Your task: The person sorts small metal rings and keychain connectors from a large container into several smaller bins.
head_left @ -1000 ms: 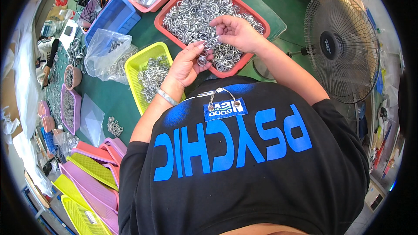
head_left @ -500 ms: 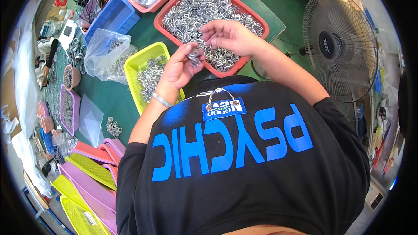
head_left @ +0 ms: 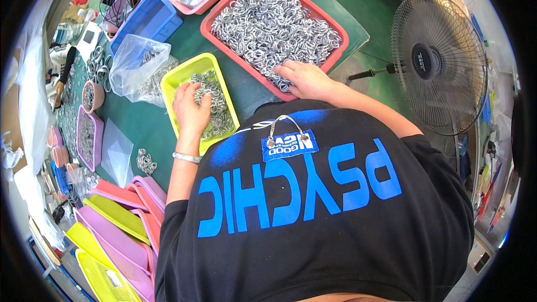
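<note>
My left hand (head_left: 192,113) is over the yellow-green basket (head_left: 169,86), fingers and thumb apart above the metal rings. Silver metal rings (head_left: 219,113) are piled in that basket. My right hand (head_left: 309,81) rests at the near edge of the red tray (head_left: 342,50), its fingers stretched onto the rings with the fingertips partly among them. Many more silver rings (head_left: 268,19) fill this tray. Both containers stand on the green table, side by side and apart.
A black fan (head_left: 439,64) stands at right. Leftward are a clear bag of rings (head_left: 137,72), a blue bin (head_left: 148,22), a purple basket (head_left: 96,140) and a small ring pile (head_left: 146,161). Stacked baskets (head_left: 114,229) lie lower left. Another person's arm (head_left: 66,75) shows far left.
My left hand, which held a bunch of rings beside the red tray, has moved left over the yellow-green basket and spread its fingers. My right hand has lowered onto the tray's rings.
</note>
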